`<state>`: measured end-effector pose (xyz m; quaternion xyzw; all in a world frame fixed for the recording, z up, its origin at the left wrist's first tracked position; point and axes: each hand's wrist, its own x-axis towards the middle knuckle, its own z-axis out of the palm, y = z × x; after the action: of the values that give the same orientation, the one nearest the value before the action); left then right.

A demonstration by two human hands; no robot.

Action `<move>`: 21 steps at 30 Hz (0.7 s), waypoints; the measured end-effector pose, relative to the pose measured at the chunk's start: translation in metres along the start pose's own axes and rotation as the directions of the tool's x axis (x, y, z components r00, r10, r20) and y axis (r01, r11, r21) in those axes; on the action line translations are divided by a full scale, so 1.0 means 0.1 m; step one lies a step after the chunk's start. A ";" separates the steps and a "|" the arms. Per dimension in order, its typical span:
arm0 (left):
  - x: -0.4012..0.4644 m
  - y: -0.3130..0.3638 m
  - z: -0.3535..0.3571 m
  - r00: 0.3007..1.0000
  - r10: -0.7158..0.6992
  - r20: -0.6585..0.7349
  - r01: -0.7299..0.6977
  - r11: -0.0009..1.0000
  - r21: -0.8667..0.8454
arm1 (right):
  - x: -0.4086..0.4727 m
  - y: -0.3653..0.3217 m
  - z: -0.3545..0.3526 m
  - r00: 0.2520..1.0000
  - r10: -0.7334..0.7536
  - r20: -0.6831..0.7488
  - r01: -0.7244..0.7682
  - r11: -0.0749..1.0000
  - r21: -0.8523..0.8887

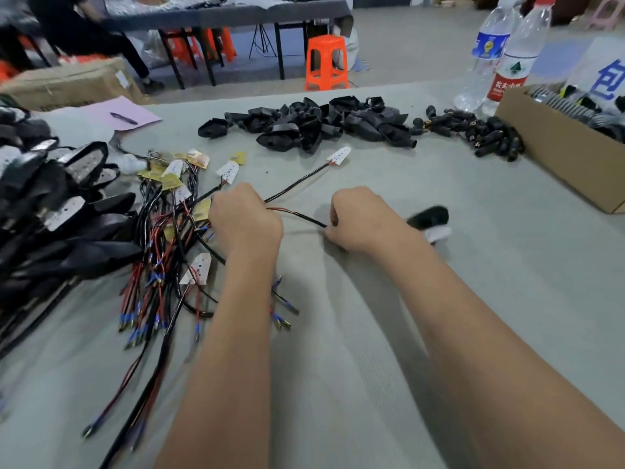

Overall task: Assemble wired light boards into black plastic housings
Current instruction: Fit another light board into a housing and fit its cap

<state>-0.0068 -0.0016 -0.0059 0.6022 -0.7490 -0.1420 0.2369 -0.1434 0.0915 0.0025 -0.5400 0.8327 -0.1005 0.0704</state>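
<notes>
Looks like the wire-sorting step: left hand [245, 220] and right hand [358, 218] are apart, both pinching one black lead [306, 216] low over the bench [372, 333]. Next it needs a housing from the pile [304, 125] (far side), then feeding the wire through.

At the far left of our table [372, 333] we see a pink paper sheet [116, 113] with a dark pen [123, 118] lying on it. At the far right, two clear water bottles [497, 52] stand upright beside an open cardboard box [554, 157]. Beyond the table, an orange plastic stool [326, 62] stands on the floor, near a second table [230, 15] with black legs. A brown carton [67, 84] lies at the left.
</notes>
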 end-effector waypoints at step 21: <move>-0.08 0.31 0.41 0.915 0.239 0.325 0.116 0.618 -0.778 | 0.04 0.53 0.11 0.963 0.240 -0.121 0.022 0.377 0.926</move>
<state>-0.0536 0.0104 -0.0267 0.3692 -0.6636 -0.5649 0.3228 -0.1894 0.1076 -0.0207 -0.3373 0.6725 -0.6031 0.2651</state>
